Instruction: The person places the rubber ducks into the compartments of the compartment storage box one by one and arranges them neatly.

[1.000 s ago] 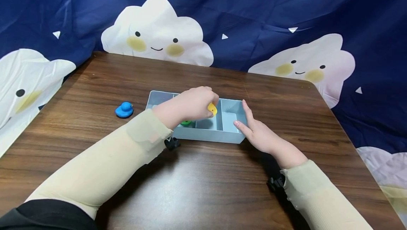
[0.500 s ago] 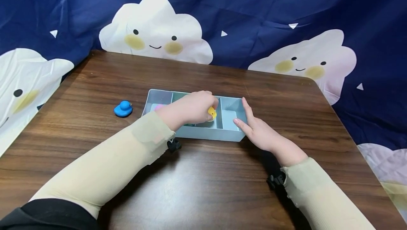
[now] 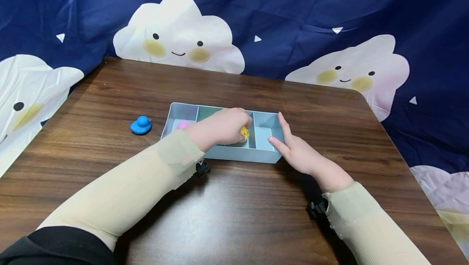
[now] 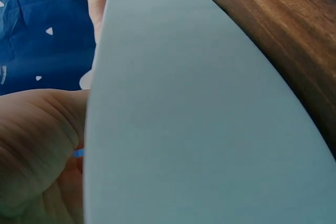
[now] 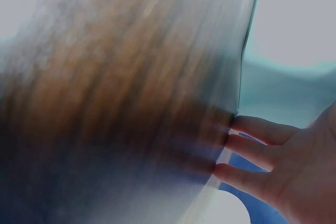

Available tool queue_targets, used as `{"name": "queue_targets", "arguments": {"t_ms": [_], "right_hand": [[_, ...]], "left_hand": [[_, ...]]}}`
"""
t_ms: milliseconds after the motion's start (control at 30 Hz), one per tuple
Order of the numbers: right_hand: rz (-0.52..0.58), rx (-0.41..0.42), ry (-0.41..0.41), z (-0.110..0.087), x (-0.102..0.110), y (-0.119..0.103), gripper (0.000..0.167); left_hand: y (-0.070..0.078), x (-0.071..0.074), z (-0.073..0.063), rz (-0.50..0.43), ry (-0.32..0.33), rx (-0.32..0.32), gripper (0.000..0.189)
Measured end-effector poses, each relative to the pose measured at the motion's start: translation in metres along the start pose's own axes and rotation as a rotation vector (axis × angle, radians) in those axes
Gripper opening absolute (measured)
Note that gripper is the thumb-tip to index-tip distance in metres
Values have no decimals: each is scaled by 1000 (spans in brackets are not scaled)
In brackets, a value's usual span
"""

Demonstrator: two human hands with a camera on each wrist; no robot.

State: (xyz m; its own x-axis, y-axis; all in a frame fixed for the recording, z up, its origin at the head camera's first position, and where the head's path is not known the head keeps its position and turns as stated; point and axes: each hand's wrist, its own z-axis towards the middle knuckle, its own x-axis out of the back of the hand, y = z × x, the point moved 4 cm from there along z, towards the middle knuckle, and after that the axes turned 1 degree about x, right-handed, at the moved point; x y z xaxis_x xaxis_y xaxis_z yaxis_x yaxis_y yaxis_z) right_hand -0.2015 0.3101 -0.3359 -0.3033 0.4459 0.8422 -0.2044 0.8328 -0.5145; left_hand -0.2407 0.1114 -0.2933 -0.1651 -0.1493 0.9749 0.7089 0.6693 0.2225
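Observation:
In the head view my left hand [image 3: 229,125] pinches a small yellow rubber duck [image 3: 244,133] down inside a light blue divided box [image 3: 239,154], in the compartment just left of the rightmost one. The forearm and hand cover part of the box's middle. My right hand [image 3: 298,151] lies at the box's right end, fingers straight along the end wall and thumb over the rim. The right wrist view shows those straight fingers [image 5: 257,179] with their tips at the table surface. In the left wrist view the box's side wall [image 4: 194,108] hides the left fingertips.
A blue rubber duck [image 3: 141,125] sits on the brown wooden table [image 3: 234,212], left of the box. Something pink [image 3: 182,124] lies in the box's leftmost compartment. A dark blue cloth with smiling clouds [image 3: 264,20] hangs behind the table.
My left hand has lowered the yellow duck into the compartment. The pink thing has come into sight; the green thing is now hidden. My right hand has stayed at the box's end.

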Motion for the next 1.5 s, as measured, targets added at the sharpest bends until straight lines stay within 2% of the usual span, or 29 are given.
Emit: {"name": "queue_targets", "arguments": {"t_ms": [233, 967, 1233, 1400, 1500], "right_hand": [[-2, 4, 6, 1, 2, 0, 80], [0, -1, 8, -1, -1, 0, 80], [5, 1, 3, 0, -2, -1, 80], [3, -1, 5, 0, -1, -1, 80], [5, -2, 6, -1, -2, 0, 80]], "left_hand": [[2, -3, 2, 82, 34, -20, 9], [2, -16, 5, 184, -5, 13, 16], [2, -15, 4, 205, -9, 32, 19], [2, -13, 3, 209, 1, 13, 21], [3, -4, -2, 187, 22, -12, 24]]}}
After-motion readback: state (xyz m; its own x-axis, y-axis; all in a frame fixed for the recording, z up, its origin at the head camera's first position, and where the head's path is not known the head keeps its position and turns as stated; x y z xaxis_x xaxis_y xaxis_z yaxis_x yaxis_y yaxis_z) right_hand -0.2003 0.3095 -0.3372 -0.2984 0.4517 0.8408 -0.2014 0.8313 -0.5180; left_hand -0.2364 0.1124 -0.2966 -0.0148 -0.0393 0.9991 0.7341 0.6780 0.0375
